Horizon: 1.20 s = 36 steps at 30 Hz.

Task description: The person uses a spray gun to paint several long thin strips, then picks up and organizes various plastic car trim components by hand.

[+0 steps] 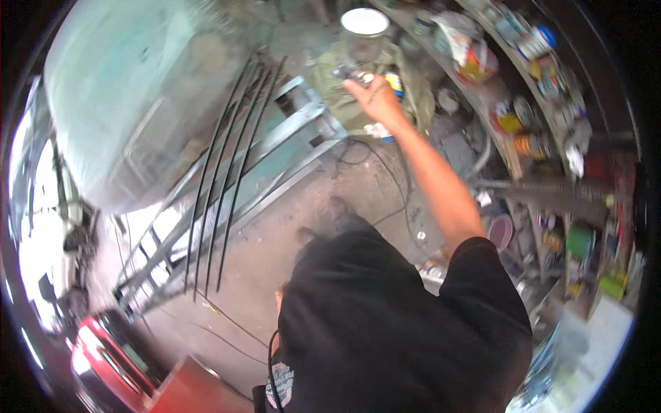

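Note:
My right arm stretches out ahead, and my right hand (379,102) is closed around a small dark and shiny metallic object (352,73), too blurred to name. Just beyond it stands a round can with a white top (365,22). A small blue and yellow container (394,84) is close beside the hand, and olive-green cloth (334,86) spreads underneath. Of my left hand (279,296) only a sliver of skin shows beside the black shirt; its fingers are hidden.
Several thin dark rods (227,165) lie across a grey metal frame (265,155) on the left. Behind it bulges a large pale sheet-covered shape (117,89). Crowded shelves (509,155) line the right. Cables (396,172) trail over the floor. A red rounded machine (103,358) sits lower left.

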Available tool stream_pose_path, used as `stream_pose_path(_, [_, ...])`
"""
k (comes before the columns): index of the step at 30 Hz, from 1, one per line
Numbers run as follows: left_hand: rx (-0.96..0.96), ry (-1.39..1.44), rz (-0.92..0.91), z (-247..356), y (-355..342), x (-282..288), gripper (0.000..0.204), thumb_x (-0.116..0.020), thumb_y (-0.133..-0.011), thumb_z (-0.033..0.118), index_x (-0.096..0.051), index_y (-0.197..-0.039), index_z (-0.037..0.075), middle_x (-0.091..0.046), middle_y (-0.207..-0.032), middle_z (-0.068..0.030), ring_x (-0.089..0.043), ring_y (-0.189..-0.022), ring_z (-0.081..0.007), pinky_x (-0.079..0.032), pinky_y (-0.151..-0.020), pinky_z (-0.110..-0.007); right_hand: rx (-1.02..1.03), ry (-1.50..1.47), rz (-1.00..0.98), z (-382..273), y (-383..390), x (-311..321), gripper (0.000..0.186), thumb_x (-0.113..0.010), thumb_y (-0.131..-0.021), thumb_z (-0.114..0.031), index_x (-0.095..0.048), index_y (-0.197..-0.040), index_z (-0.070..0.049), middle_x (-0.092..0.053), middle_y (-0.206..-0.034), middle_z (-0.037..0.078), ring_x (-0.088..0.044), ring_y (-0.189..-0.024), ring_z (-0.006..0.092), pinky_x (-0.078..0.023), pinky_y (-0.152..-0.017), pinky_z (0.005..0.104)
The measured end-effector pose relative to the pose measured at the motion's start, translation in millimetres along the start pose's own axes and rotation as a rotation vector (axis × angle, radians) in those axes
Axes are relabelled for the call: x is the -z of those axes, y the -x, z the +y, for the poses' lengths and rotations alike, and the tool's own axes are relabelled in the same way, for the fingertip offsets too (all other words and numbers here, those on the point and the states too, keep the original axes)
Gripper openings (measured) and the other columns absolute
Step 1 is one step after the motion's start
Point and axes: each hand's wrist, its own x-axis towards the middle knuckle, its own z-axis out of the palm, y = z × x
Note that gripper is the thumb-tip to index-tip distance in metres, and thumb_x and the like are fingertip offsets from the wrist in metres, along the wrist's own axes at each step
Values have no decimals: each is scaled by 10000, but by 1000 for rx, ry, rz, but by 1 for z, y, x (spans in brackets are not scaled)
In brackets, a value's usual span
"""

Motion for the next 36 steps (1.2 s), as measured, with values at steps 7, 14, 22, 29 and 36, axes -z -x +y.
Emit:
stream_pose_path(7, [-277,-100,-257,45,-52,34,340,-622,-968,228,-671,-1168,-44,-698,-928,-97,-636,-767,-159,-510,-656,-320,-145,-89,52,-17,131,11,468,-686,-896,-393,-676,-1194,-32,-726,-972,210,-715,-936,323,-528,-818,418])
stream_pose_path(14, [-406,-163,-466,116,-99,50,311,-620,-980,223,-668,-1172,-16,-684,-911,-81,-629,-730,-136,-513,-617,-295,-405,-149,220,-18,219,87,328,-706,-892,-330,-690,-1066,-53,-695,-781,154,-685,-704,271,-519,-679,420])
stream_pose_path(22, [-433,-279,-572,99,-146,31,307,-636,-973,232,-685,-1171,2,-699,-926,-77,-644,-741,-147,-543,-658,-312,-572,-250,366,7,225,204,331,-695,-897,-284,-650,-956,39,-692,-840,87,-600,-485,161,-464,-394,300])
stream_pose_path(29, [-499,-360,-577,122,-125,5,289,-609,-956,217,-716,-1107,-5,-725,-925,-84,-653,-785,-170,-513,-703,-329,-621,-263,577,191,177,261,622,-786,-842,-345,-453,-1124,97,-684,-849,147,-664,-554,197,-525,-447,318])
stream_pose_path(36, [-392,-835,-624,236,-66,-70,250,-551,-967,206,-691,-954,0,-710,-899,-153,-677,-828,-293,-526,-720,-388,-707,-178,723,393,75,258,714,-810,-825,-385,-539,-1249,122,-696,-818,151,-670,-559,197,-552,-584,332])
